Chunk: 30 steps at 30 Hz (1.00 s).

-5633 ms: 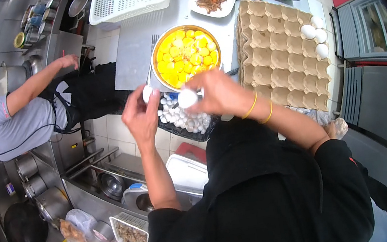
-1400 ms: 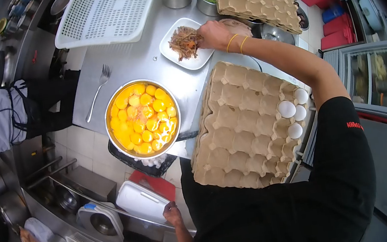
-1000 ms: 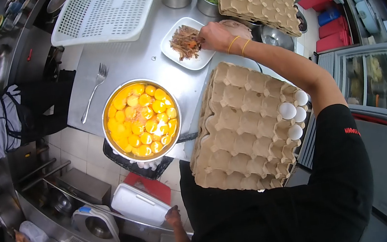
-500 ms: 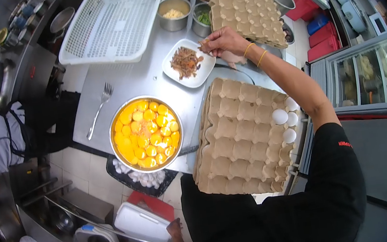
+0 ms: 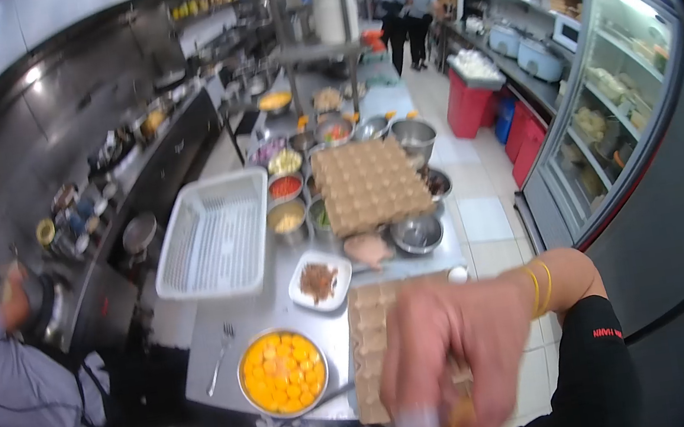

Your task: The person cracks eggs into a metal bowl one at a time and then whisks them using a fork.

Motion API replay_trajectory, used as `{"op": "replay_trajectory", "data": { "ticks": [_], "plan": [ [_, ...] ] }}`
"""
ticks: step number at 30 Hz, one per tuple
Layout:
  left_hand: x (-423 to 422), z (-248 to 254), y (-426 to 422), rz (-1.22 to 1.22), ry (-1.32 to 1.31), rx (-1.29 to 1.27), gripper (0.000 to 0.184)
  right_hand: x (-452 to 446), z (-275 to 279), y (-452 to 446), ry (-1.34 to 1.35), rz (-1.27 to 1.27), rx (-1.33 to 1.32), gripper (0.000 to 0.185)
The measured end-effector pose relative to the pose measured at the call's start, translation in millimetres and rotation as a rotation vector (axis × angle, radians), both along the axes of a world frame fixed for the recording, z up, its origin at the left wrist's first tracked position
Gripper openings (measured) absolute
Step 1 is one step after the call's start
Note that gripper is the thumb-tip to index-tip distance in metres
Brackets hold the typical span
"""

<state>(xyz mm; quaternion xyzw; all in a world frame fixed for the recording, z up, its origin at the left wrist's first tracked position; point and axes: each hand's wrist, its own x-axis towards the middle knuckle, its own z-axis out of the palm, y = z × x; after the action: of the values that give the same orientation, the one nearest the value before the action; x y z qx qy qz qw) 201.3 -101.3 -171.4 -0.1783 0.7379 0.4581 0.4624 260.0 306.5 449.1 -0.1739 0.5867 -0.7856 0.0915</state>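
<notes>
My right hand [image 5: 462,354] is raised close to the camera, above the egg trays. Its fingers are pinched together, blurred by motion, around what looks like a small piece of brown shredded food [image 5: 462,424]. Beneath it lies the near stack of cardboard egg trays [image 5: 367,341], largely covered by the hand. One white egg [image 5: 457,274] shows at its far right corner. A white dish [image 5: 301,293] of brown shreds stands beyond the trays, left of the hand. The steel bowl of egg yolks [image 5: 284,374] sits further left. My left hand is out of view.
A fork [image 5: 221,359] lies left of the yolks. Behind are a white plastic basket [image 5: 213,231], another egg tray stack [image 5: 368,183], raw meat [image 5: 367,249] and several ingredient tubs. A co-worker [image 5: 22,363] stands at left; a glass-door fridge [image 5: 607,106] is at right.
My right hand has left the dish and come up close to the camera. The view has tilted up to take in more of the kitchen. My left hand has gone out of view.
</notes>
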Motion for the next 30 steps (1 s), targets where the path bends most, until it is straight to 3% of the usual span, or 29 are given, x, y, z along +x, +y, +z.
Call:
{"op": "replay_trajectory", "data": {
  "ticks": [1,4,7,11,15,17,19,24,25,27,28,30],
  "plan": [
    [-8.8,0.3,15.4,-0.042,0.004,0.001,0.013,8.5,14.9,-11.3,0.045,0.045,0.021,0.038],
    [-27.2,3.5,56.2,-0.149,0.030,0.007,0.014,30.9,56.3,-26.4,0.190,0.146,0.141,0.024],
    [-31.7,10.9,86.0,-0.222,0.053,0.017,0.015,56.7,57.9,-34.8,0.459,0.091,0.058,0.022],
    [-9.3,12.5,102.2,-0.255,0.071,-0.003,0.017,111.5,84.1,-12.4,0.174,0.133,0.060,0.027],
    [41.6,8.2,100.6,-0.262,0.074,-0.044,0.018,193.7,105.2,-1.2,-0.200,-0.143,0.047,0.051],
    [76.9,4.5,90.9,-0.273,0.079,-0.067,0.019,221.9,90.1,19.9,-0.154,-0.120,-0.065,0.060],
    [118.9,1.5,70.5,-0.278,0.084,-0.088,0.019,241.1,31.3,39.2,0.031,-0.079,-0.266,0.063],
    [215.6,-17.7,1.3,-0.257,0.173,-0.086,0.021,289.6,1.2,67.4,0.061,-0.061,-0.311,0.062],
    [231.6,-20.8,2.6,-0.121,0.153,-0.059,0.025,298.7,-2.1,71.7,0.060,-0.062,-0.330,0.062],
    [247.2,-12.3,-4.6,0.022,0.047,0.052,0.025,313.8,-10.3,76.7,0.059,-0.072,-0.367,0.061],
    [249.7,5.0,9.4,-0.003,0.015,-0.113,0.028,320.0,-12.1,78.8,0.059,-0.074,-0.379,0.061],
    [263.1,38.7,20.5,-0.033,0.054,-0.197,0.031,329.6,-16.2,82.5,0.064,-0.088,-0.389,0.061]
  ]
}}
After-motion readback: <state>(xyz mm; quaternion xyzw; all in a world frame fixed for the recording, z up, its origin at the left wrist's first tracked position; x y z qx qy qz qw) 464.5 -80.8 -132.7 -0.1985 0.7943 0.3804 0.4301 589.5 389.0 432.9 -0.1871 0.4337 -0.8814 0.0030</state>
